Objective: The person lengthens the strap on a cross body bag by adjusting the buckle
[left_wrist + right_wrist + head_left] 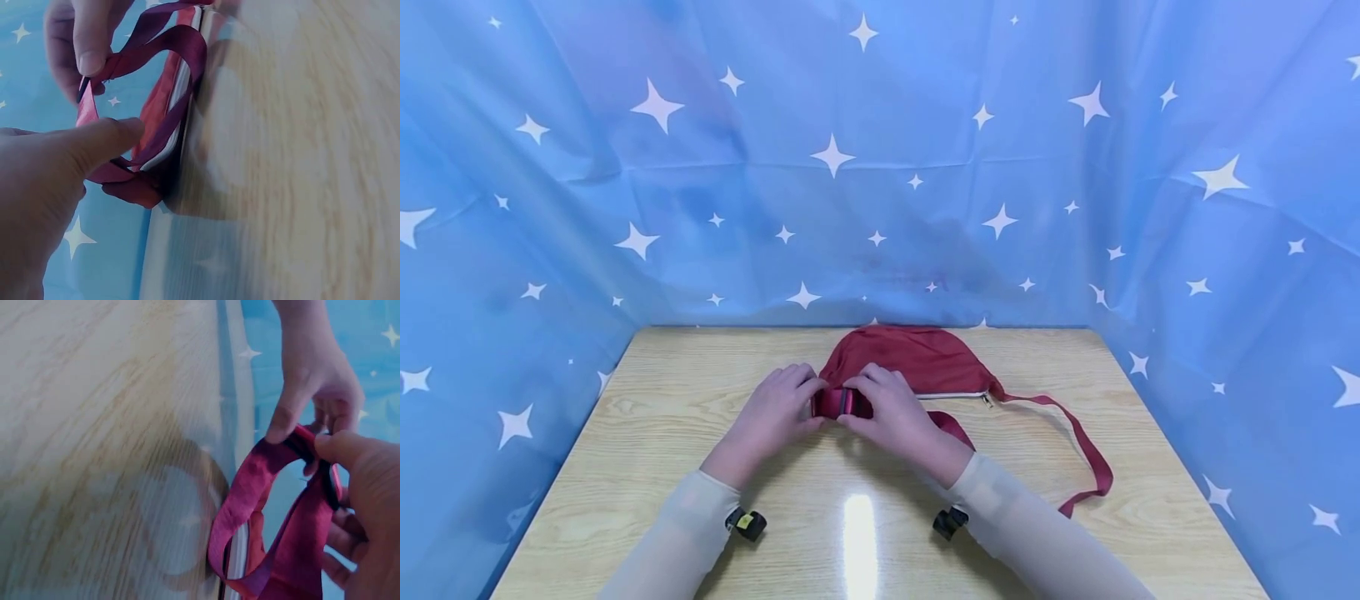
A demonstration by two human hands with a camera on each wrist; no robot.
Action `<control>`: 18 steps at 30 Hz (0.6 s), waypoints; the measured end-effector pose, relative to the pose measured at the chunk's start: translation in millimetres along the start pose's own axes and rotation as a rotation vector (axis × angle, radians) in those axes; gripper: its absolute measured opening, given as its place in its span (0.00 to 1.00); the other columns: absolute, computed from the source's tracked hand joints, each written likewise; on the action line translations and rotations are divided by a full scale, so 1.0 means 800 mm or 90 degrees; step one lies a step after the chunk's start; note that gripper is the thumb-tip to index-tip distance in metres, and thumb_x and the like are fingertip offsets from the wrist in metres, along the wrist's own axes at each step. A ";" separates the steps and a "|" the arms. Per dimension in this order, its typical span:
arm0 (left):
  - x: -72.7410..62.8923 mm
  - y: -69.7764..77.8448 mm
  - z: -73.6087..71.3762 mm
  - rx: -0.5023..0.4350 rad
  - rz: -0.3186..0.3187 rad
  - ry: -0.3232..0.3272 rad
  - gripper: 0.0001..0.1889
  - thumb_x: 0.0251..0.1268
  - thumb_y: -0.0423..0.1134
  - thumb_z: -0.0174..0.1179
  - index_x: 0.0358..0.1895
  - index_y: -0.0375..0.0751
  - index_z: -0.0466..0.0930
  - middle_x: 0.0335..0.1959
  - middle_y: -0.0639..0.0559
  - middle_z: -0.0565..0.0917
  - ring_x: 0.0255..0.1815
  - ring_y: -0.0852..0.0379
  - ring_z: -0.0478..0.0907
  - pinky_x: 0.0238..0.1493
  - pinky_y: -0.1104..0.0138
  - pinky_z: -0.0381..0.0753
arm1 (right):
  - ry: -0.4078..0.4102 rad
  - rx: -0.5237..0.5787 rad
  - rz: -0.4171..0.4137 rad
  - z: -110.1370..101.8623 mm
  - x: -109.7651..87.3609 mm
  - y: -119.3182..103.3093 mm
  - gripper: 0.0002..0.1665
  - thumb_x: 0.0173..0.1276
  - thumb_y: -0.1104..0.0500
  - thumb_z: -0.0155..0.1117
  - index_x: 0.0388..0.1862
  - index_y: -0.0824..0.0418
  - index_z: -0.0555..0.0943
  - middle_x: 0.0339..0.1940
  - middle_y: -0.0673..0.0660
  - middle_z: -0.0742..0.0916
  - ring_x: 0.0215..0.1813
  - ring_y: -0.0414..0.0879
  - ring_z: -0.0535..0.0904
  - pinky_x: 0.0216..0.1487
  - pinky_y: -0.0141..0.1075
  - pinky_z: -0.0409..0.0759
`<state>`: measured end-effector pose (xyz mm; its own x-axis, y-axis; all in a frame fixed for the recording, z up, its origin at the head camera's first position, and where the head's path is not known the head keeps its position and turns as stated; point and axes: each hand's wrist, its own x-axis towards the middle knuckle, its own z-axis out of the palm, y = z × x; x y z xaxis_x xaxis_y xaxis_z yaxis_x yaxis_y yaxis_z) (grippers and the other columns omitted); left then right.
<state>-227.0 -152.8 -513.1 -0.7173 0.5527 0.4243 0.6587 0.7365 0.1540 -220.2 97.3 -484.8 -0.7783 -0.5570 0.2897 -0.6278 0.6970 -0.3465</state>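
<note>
A dark red waist bag (917,358) lies at the back of the table with its zipper edge toward me. In front of its left end, both hands hold its strap (830,404) raised off the tabletop. My left hand (773,412) pinches the webbing between thumb and fingers. Close beside it, my right hand (891,415) pinches the strap at a dark slider buckle (329,487). Between the hands and the table, the webbing hangs in a loop (234,512), best seen in the right wrist view. The left fingertips behind the strap are partly hidden.
From the bag's right end a long strap (1093,458) curves over the table toward the right forearm. A zipper pull (987,401) hangs at that corner. Blue star-patterned cloth (865,208) encloses the wooden table (647,467) at the back and sides.
</note>
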 end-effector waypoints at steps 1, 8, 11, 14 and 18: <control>0.000 0.000 -0.001 -0.008 -0.004 0.006 0.28 0.56 0.46 0.88 0.57 0.43 0.89 0.46 0.53 0.81 0.48 0.52 0.79 0.52 0.56 0.81 | 0.005 0.006 -0.002 -0.001 0.000 0.000 0.28 0.70 0.45 0.84 0.62 0.55 0.88 0.51 0.50 0.84 0.52 0.46 0.80 0.58 0.47 0.78; -0.002 -0.010 -0.012 -0.109 -0.012 0.047 0.27 0.55 0.43 0.89 0.58 0.44 0.90 0.47 0.54 0.83 0.49 0.51 0.81 0.56 0.54 0.83 | 0.042 0.037 -0.016 -0.016 -0.006 0.007 0.28 0.68 0.48 0.86 0.62 0.57 0.89 0.51 0.49 0.84 0.52 0.46 0.79 0.56 0.46 0.79; -0.006 -0.016 -0.017 -0.139 -0.013 0.050 0.27 0.56 0.43 0.88 0.59 0.44 0.90 0.48 0.54 0.83 0.51 0.51 0.82 0.58 0.54 0.83 | 0.047 0.047 -0.012 -0.023 -0.012 0.015 0.29 0.67 0.49 0.86 0.62 0.59 0.89 0.52 0.49 0.84 0.52 0.47 0.80 0.56 0.47 0.80; -0.013 -0.024 -0.019 -0.144 -0.024 0.041 0.28 0.57 0.43 0.88 0.60 0.44 0.90 0.49 0.54 0.83 0.52 0.51 0.82 0.59 0.54 0.84 | 0.037 0.046 -0.001 -0.028 -0.021 0.027 0.29 0.67 0.49 0.86 0.62 0.58 0.89 0.51 0.49 0.84 0.52 0.47 0.81 0.55 0.46 0.82; -0.023 -0.034 -0.022 -0.145 -0.042 0.024 0.27 0.57 0.42 0.88 0.61 0.45 0.90 0.48 0.55 0.83 0.51 0.53 0.81 0.59 0.54 0.84 | 0.009 0.043 0.018 -0.033 -0.033 0.045 0.29 0.67 0.49 0.85 0.63 0.58 0.89 0.51 0.48 0.84 0.52 0.46 0.81 0.54 0.46 0.83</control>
<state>-227.8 -189.4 -509.2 -0.7541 0.4887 0.4387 0.6482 0.6611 0.3778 -221.9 148.8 -481.1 -0.7959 -0.5304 0.2919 -0.6051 0.6800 -0.4141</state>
